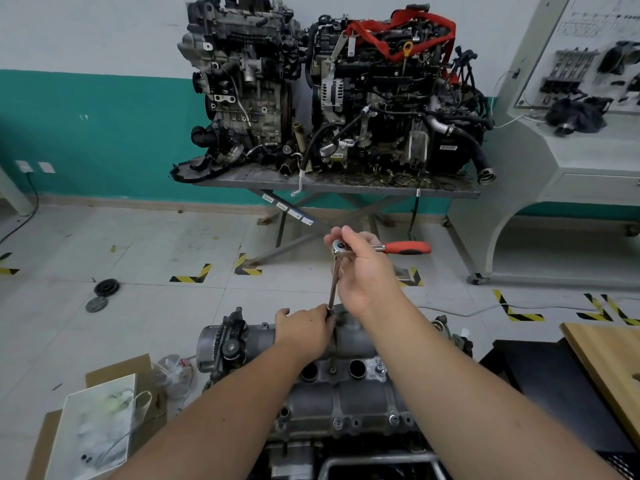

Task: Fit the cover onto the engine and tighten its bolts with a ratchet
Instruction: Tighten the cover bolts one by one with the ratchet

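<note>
The grey metal cover [349, 396] lies on the engine [298, 445] in front of me, with round holes along its top and bolts [337, 423] along its near edge. A ratchet [405, 247] with a red and black handle stands on a long extension bar [333, 285] that runs down to the cover's far side. My right hand [363, 271] grips the ratchet head from above. My left hand [304, 329] pinches the lower end of the extension bar, just above the cover. The socket tip is hidden behind my left hand.
A steel table [332, 185] with two large engines stands by the far wall. A white training console [571, 150] is at the right. A cardboard box [104, 410] with a white bag sits at the lower left, a wooden board [609, 362] at the right. Two round parts [104, 292] lie on the floor.
</note>
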A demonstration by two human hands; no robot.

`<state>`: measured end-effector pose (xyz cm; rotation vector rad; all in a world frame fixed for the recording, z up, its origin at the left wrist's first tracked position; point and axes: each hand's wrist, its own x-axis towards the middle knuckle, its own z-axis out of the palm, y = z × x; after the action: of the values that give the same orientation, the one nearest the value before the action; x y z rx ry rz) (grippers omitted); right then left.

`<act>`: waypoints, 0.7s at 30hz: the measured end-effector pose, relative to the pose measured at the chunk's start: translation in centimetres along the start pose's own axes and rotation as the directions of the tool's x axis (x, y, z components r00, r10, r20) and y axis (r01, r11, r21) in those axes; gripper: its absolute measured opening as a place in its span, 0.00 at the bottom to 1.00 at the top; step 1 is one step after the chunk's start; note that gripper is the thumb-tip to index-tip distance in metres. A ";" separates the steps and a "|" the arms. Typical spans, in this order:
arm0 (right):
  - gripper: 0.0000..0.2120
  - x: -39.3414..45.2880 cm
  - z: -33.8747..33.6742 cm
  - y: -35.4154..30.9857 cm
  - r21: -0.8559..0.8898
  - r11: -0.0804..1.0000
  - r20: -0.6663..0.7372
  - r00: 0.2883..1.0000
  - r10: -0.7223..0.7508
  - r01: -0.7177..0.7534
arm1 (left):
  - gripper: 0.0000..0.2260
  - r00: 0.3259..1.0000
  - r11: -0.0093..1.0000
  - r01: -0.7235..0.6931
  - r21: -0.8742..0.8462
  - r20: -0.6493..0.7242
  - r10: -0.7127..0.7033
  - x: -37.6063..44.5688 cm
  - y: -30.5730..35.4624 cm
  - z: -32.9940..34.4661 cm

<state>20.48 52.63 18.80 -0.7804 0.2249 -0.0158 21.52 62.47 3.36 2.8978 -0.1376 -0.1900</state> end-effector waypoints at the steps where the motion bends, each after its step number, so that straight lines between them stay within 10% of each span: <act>1: 0.09 0.0 -0.3 0.2 -0.090 0.994 -0.017 0.998 -0.063 0.062 | 0.15 1.000 1.000 0.003 0.004 0.007 -0.003 -0.1 0.1 -0.1; 6: 0.10 -0.8 -1.4 1.9 -0.562 0.736 0.162 0.923 -0.350 0.378 | 0.11 0.999 0.999 0.045 -0.010 0.016 -0.045 -0.4 0.3 -0.8; 9: 0.13 -0.7 -2.4 2.5 -0.678 0.124 0.565 0.621 -0.543 0.725 | 0.11 0.996 0.984 0.033 -0.177 0.087 -0.018 -0.3 0.2 -0.3; 12: 0.14 0.1 -2.3 1.7 -0.518 -0.476 0.849 0.361 -0.386 0.710 | 0.15 0.999 0.929 -0.038 -0.367 -0.008 0.038 -0.4 0.6 -0.7; 15: 0.08 0.2 -1.3 0.4 -0.461 -0.726 0.861 0.455 -0.227 0.510 | 0.15 0.999 1.000 0.001 0.019 0.046 -0.002 -0.1 0.5 -0.5; 21: 0.18 -0.1 0.9 -1.1 -0.506 -0.753 0.670 0.742 -0.036 0.420 | 0.15 0.997 1.000 -0.008 -0.009 0.072 0.009 -0.1 0.1 -0.6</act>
<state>20.65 52.47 20.27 -3.0624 -0.5956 -0.5696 21.49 62.51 3.96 2.8824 -0.1615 -0.2932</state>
